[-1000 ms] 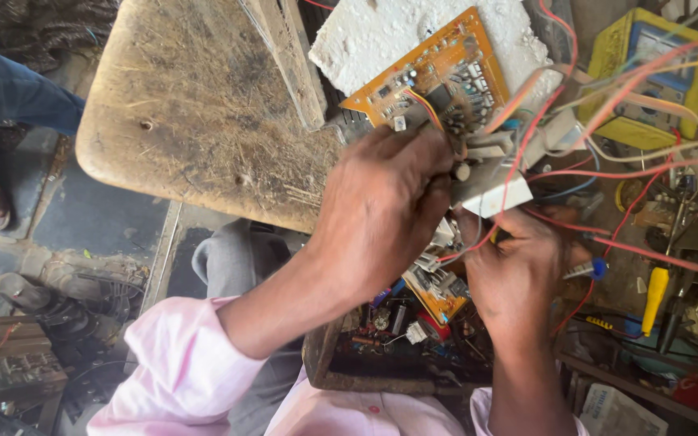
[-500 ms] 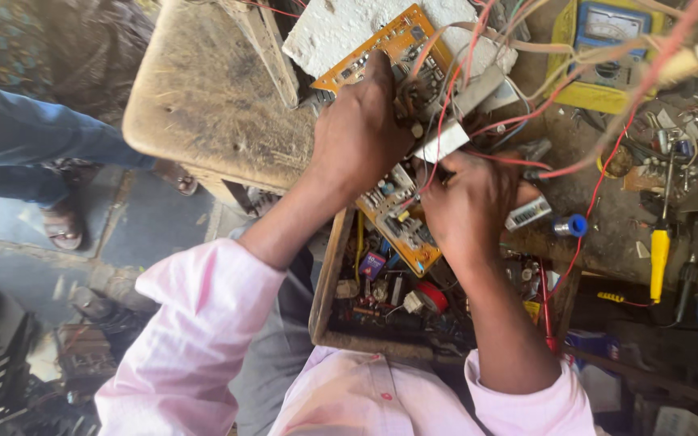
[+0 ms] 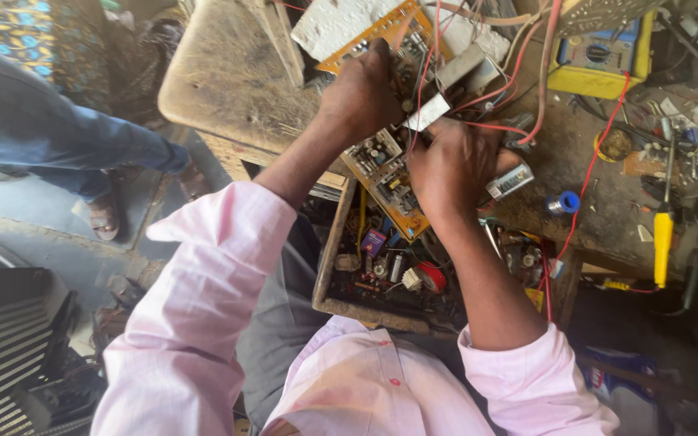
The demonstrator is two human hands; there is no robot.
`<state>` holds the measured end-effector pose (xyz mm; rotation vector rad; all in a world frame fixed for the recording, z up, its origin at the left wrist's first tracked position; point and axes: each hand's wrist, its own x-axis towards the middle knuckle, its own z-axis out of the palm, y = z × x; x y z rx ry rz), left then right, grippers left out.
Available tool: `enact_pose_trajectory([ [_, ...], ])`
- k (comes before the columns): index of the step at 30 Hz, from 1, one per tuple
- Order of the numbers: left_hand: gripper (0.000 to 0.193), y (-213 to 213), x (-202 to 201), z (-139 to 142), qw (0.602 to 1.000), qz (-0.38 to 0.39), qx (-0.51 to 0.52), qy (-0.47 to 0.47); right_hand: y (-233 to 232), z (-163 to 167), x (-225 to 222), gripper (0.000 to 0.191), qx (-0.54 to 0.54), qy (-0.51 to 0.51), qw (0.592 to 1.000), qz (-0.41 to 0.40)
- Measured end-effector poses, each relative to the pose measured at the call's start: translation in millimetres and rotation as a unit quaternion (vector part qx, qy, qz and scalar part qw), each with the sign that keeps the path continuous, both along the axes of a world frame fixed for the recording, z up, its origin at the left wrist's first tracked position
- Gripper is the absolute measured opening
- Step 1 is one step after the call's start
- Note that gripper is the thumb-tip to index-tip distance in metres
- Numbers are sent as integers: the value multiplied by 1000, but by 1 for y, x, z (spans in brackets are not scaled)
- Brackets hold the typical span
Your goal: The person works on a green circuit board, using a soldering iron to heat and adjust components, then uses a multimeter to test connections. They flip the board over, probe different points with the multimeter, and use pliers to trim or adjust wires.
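My left hand (image 3: 361, 95) rests on top of an orange circuit board (image 3: 381, 36) at the bench's edge, fingers curled over its components and wires. My right hand (image 3: 452, 165) is closed around a bundle of red and white wires (image 3: 490, 97) beside a small white part (image 3: 427, 113). A second, tan circuit board (image 3: 388, 179) lies tilted just under both hands. Exactly what each set of fingers pinches is hidden by the hands.
A worn wooden bench (image 3: 228, 77) carries a yellow multimeter (image 3: 599, 56), a yellow-handled screwdriver (image 3: 662, 238), a blue solder spool (image 3: 564, 202) and scattered parts. An open drawer (image 3: 381, 278) of components sits below. Another person's legs in jeans (image 3: 58, 145) stand at left.
The view has shifted so the hands sit lower and more central. Both hands have stayed on the boards and wires, with the right hand now lower beside the tan board.
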<state>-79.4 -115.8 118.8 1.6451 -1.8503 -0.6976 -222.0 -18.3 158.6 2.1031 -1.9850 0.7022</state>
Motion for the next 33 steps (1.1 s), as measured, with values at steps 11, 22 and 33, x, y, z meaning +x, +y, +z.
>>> enact_pose_trajectory([
  [11, 36, 4, -8, 24, 1000, -21, -3, 16, 2, -5, -19, 11, -22, 36, 998, 45],
  [22, 38, 9, -6, 35, 999, -24, -37, 4, 6, 0, -12, 13, -28, 39, 999, 0],
  [33, 60, 18, -3, 26, 998, -20, -50, -33, 13, -3, -12, 19, 24, -4, 1000, 7],
])
